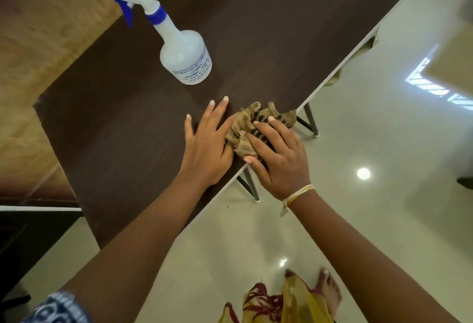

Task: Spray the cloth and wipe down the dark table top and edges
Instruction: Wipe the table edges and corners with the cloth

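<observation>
Glossy pale floor tiles spread to the right of a dark table whose white-trimmed long edge runs diagonally from upper right to lower centre, with thin metal legs showing beneath it. A person's right hand presses a crumpled tan cloth with dark stripes onto the tabletop right at that edge, fingers spread and bent loosely over the fabric, the palm hanging past the rim above the floor. The left hand lies flat on the wood just beside the cloth, fingers straight and pointing away, its thumb side touching the fabric. Bare tabletop stretches away to the left and far side of the hands. A white spray bottle stands upright farther in, well apart from the hands, its blue nozzle pointing left toward the wooden wall panel. Its label is partly readable: "AGRI" and "(INDIA)"; smaller print is blurred. A thread band circles the right wrist.
</observation>
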`<action>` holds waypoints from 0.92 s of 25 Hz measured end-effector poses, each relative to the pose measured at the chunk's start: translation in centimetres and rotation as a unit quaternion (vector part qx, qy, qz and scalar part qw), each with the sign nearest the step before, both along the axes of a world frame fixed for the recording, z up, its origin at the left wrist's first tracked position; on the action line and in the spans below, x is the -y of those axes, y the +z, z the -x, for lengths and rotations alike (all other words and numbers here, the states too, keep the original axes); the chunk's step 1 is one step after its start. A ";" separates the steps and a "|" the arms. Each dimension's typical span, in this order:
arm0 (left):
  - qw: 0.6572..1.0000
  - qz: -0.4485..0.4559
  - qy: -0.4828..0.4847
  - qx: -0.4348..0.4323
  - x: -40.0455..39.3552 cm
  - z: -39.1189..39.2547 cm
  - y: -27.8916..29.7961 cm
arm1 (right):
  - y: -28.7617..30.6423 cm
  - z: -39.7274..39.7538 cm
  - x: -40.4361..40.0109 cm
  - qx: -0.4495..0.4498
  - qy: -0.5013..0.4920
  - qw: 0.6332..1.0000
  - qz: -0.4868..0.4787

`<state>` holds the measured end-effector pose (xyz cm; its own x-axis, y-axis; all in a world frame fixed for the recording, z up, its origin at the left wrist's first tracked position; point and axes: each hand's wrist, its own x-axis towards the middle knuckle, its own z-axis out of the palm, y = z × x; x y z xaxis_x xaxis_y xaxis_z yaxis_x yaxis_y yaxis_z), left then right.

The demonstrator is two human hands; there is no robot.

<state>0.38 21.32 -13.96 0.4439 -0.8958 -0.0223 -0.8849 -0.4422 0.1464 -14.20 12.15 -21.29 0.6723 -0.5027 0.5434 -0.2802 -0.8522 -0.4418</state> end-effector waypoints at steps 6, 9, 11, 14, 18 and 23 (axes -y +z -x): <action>0.998 0.061 -0.010 -0.016 10.9 1.2 -0.2 | 0.2 0.0 14.0 0.031 -0.088 0.996 0.013; 0.996 0.079 0.001 -0.052 15.7 2.2 -0.2 | 0.7 0.3 20.4 0.037 -0.109 0.993 -0.004; 0.995 0.078 -0.009 -0.060 18.2 2.6 -0.5 | 1.1 0.3 23.4 0.039 -0.137 0.989 -0.039; 0.995 0.077 -0.002 -0.059 20.2 2.7 -0.9 | 1.5 0.2 26.1 0.044 -0.162 0.983 -0.080; 0.996 0.080 0.002 -0.037 20.2 2.7 -1.5 | 1.7 -0.5 25.4 0.101 -0.177 0.964 -0.170; 0.997 0.068 0.007 -0.040 20.1 2.9 -1.0 | 1.4 -0.6 17.6 0.123 -0.126 0.954 -0.242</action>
